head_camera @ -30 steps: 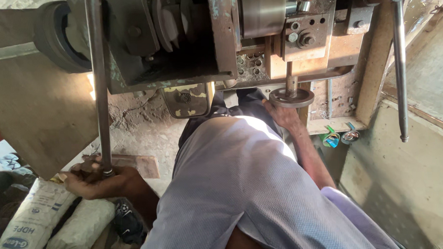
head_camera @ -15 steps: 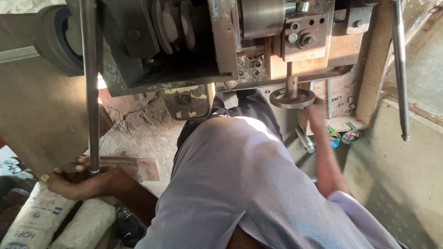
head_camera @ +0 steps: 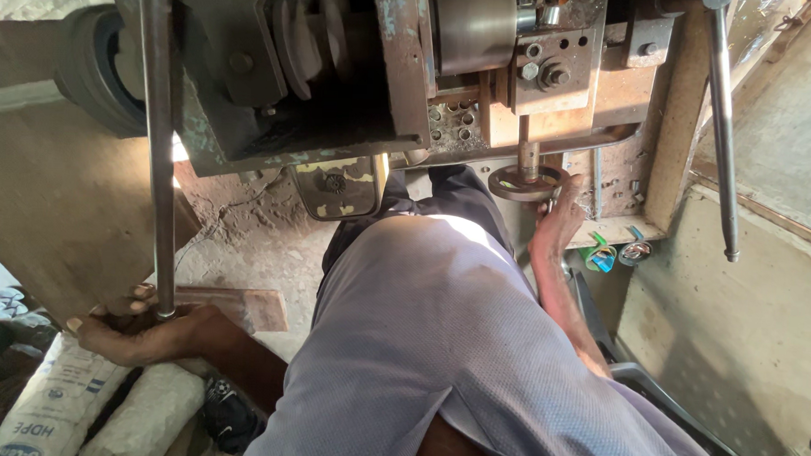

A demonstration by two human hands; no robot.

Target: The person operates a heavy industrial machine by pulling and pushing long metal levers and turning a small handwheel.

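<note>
Gripping the lower end of a long steel rod [head_camera: 159,156], the person's left hand [head_camera: 141,331] sits low at the left of the view, its fingers [head_camera: 106,309] clenched around the rod where it nears the floor. The rod runs almost straight up from the hand, passing in front of the worn, rust-stained machine [head_camera: 357,82] that fills the top of the picture. The right hand [head_camera: 557,222] reaches up to a small round handwheel [head_camera: 526,182] under the machine's right part; its fingers are curled over the wheel's rim, grasping it. The wheel hangs on a short vertical shaft below a bolted metal block [head_camera: 555,67]. Between the two arms lies the person's lap, covered by a pale lilac shirt [head_camera: 437,346]. Just beside the left hand are white woven sacks [head_camera: 67,405], and a flat reddish-brown plank [head_camera: 241,308] lies on the dusty floor near the wrist. A second thin rod [head_camera: 722,131] stands at the right, well apart from both hands. A few small bright objects [head_camera: 613,255] rest on a ledge just beside the right wrist, too small to tell apart.
</note>
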